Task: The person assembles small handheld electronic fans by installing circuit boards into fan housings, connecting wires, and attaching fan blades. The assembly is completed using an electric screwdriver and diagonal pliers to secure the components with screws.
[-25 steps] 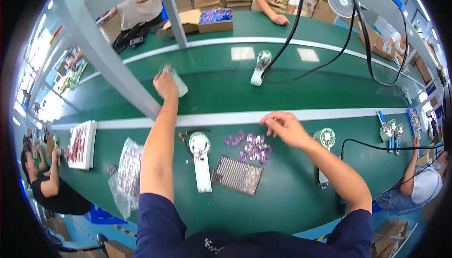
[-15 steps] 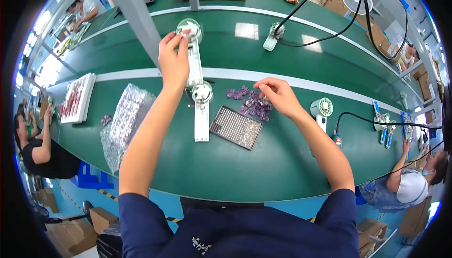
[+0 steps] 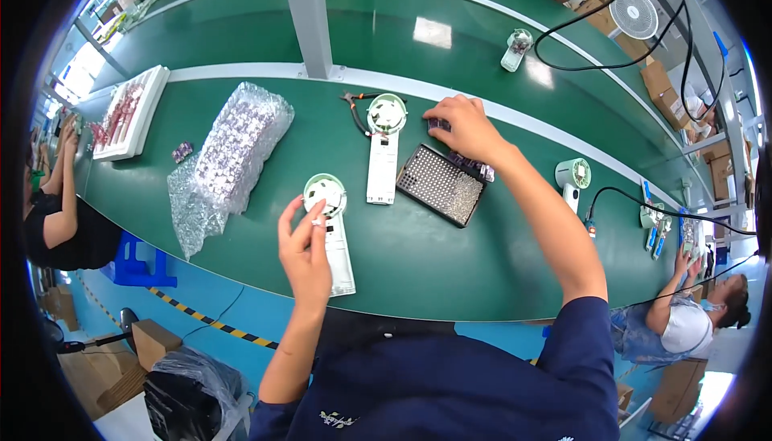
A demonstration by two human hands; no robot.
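Note:
My left hand (image 3: pixel 305 256) is at a pale green and white handheld fan body (image 3: pixel 339 258) near the front table edge. Its thumb and fingers pinch a small white piece (image 3: pixel 318 221) against the round head. My right hand (image 3: pixel 466 129) reaches over a pile of small purple parts (image 3: pixel 476 168), mostly hidden under it. The fingers curl down on a purple part (image 3: pixel 439 123) beyond a dark tray (image 3: pixel 434 212) of small silvery pieces. Between the hands lies a second fan body (image 3: pixel 383 168), its round head toward the back.
Orange-handled pliers (image 3: pixel 354 111) lie behind the second fan body. Bubble wrap (image 3: pixel 245 143) holding many parts and a white foam tray (image 3: pixel 145 119) are at left. Another fan (image 3: pixel 572 180) and a black cable (image 3: pixel 643 193) lie at right. A grey post (image 3: pixel 305 23) rises behind.
My left hand has brought the fan body from behind the second one to the near edge. My right hand has gone forward and down onto the purple parts. The view has shifted.

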